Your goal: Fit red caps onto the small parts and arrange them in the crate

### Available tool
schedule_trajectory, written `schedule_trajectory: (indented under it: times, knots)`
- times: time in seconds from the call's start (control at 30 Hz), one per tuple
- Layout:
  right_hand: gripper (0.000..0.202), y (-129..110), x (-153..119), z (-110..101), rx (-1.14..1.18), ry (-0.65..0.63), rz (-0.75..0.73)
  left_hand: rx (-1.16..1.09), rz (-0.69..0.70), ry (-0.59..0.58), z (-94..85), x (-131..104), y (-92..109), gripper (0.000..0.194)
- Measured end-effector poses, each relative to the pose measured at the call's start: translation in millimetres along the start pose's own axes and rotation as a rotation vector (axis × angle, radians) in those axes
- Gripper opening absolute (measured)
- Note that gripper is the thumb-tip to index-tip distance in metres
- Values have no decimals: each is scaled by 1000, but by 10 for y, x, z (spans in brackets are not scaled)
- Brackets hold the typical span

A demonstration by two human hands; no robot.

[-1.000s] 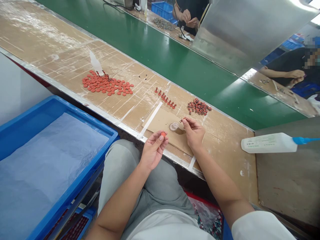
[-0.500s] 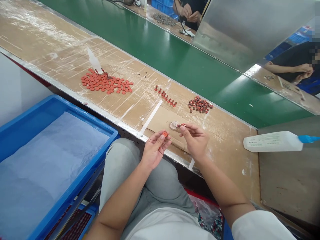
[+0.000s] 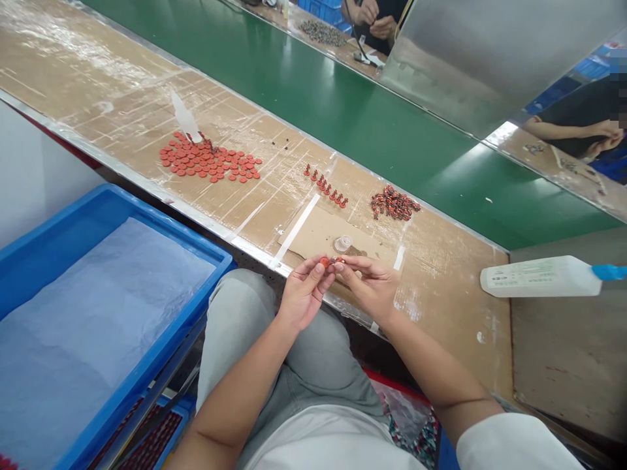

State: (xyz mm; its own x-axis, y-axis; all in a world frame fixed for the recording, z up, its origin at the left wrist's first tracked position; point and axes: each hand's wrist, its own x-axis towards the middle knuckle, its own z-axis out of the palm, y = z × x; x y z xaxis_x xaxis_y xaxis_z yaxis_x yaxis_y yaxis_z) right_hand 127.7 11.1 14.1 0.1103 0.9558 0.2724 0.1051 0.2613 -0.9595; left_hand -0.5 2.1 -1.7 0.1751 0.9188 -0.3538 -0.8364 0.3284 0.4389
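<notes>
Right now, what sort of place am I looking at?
Most likely a factory assembly line. A green conveyor belt runs past a cardboard-covered bench with a batch of red discs and small red parts. Another person's hands work across the belt.

Bright, even overhead light; white glare streaks the taped tabletop point(image 3: 122, 98) at upper left. Shadows are soft. Wide-angle distortion bends straight edges; focus stays sharp.

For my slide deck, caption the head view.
Both hands join a red disc and small pin above a cardboard-covered bench.
</notes>
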Motion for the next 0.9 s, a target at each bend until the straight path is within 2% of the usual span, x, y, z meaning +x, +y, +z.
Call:
schedule_trajectory:
  times: [0.27,0.5,0.9]
  knots:
    - [22,26,-30,-10,28,-33,16,0,-16,8,-3,-1,7,22]
    - [23,29,-37,10,120,-7,125,-31,-29,-2,-1,1,21,22]
    - [25,38,-49,14,123,-13,156,-17,-19,18,-18,3,12,22]
